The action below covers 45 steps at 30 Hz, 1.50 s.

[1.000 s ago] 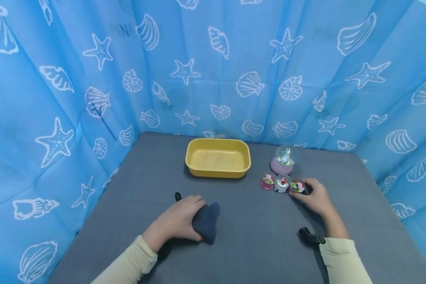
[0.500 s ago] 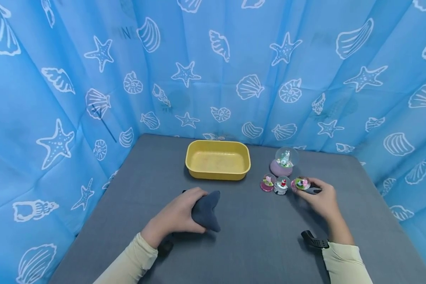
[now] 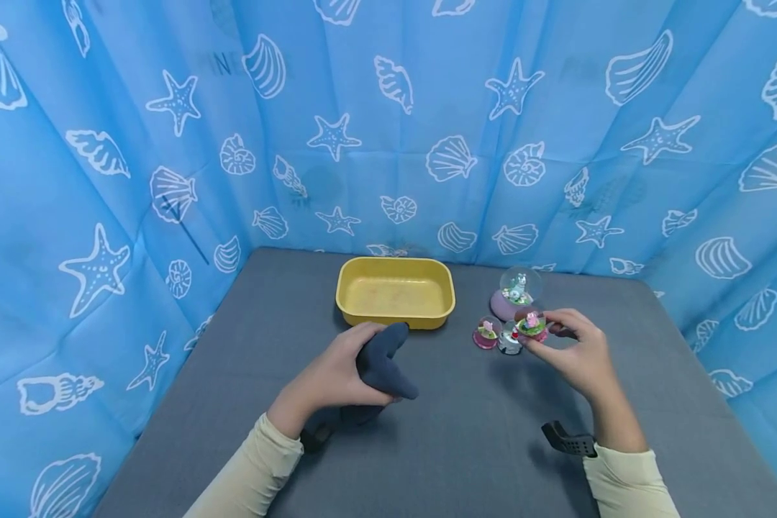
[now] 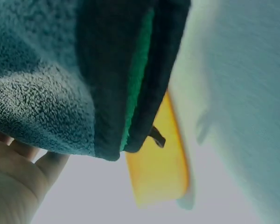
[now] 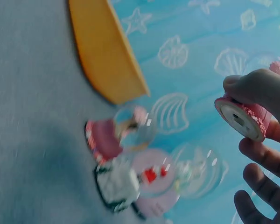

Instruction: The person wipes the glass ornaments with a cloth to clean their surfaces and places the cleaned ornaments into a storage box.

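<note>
My left hand [image 3: 330,374] grips a dark blue fabric pouch [image 3: 382,363] above the table. In the left wrist view the fuzzy pouch [image 4: 42,102] shows a smooth dark hem, a strip of green lining at its mouth and a small dark tab. My right hand [image 3: 583,360] pinches a small snow globe [image 3: 532,327] with a pink figure in it, held up off the table. Its round pink base [image 5: 245,119] shows its underside in the right wrist view. Just left of that hand stand a white-based snow globe [image 3: 509,339] and a pink-based one [image 3: 486,334].
A bigger snow globe [image 3: 508,305] on a lilac base stands behind the small ones. At the back middle of the grey table [image 3: 453,446] lies a yellow tray [image 3: 395,321]. A blue shell-patterned curtain [image 3: 362,108] hangs around the back and sides.
My right hand has lifted the small snow globe from the row and brought it slightly left. My left hand has raised the pouch and tilted it, its mouth turning up and right.
</note>
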Tool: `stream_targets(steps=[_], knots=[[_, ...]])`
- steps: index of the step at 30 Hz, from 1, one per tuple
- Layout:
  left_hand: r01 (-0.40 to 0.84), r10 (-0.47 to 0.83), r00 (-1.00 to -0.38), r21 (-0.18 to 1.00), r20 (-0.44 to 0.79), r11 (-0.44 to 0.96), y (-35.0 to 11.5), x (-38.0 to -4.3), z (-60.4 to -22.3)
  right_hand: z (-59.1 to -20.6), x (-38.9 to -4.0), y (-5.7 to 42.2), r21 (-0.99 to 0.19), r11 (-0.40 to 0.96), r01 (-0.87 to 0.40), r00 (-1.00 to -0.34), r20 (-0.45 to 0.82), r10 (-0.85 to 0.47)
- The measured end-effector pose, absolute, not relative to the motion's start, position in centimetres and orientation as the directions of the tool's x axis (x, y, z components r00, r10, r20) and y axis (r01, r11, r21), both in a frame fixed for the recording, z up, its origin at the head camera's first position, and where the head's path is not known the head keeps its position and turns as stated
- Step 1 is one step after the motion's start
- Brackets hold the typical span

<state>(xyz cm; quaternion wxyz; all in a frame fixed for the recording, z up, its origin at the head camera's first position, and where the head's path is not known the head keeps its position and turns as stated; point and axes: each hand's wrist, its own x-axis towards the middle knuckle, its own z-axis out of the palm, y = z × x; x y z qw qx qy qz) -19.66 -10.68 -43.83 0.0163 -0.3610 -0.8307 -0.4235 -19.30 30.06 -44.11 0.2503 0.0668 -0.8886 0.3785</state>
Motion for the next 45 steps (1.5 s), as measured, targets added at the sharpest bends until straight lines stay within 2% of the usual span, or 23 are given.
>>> stream_targets(steps=[7,12,16,20,29,33,38,45], knots=[[0.645,0.569,-0.716,0.697,0.405,0.314,-9.4,-20.1,-42.2,-41.4,-18.1,27.3,-0.635,0.63,-0.446,-0.84,0.54,-0.05],[0.638,0.548,-0.721,0.714,0.424,0.287,-8.5,-20.3,-41.3,-39.9,-17.5,25.6,-0.628,0.56,-0.54,-0.805,0.58,-0.125],[0.618,0.532,-0.736,0.738,0.42,0.272,-7.9,-20.3,-40.6,-39.9,-17.9,25.1,-0.652,0.511,-0.56,-0.81,0.561,-0.171],[0.617,0.529,-0.724,0.759,0.443,0.209,-7.2,-20.5,-40.0,-39.4,-18.1,24.4,-0.666,0.475,-0.575,-0.811,0.542,-0.222],[0.584,0.542,-0.713,0.804,0.446,0.106,-5.8,-20.5,-39.0,-37.2,-18.3,21.7,-0.618,0.375,-0.691,-0.722,0.619,-0.31],[0.54,0.533,-0.728,0.839,0.431,0.058,-5.7,-19.8,-37.6,-36.1,-18.2,20.1,-0.622,0.323,-0.713,-0.701,0.63,-0.335],[0.486,0.514,-0.767,0.871,0.385,0.071,-6.5,-19.0,-36.2,-34.2,-17.3,17.9,-0.647,0.263,-0.716,-0.695,0.625,-0.355],[0.458,0.498,-0.786,0.886,0.366,0.072,-6.9,-19.8,-36.4,-33.3,-17.4,16.4,-0.693,0.269,-0.669,-0.737,0.569,-0.365]])
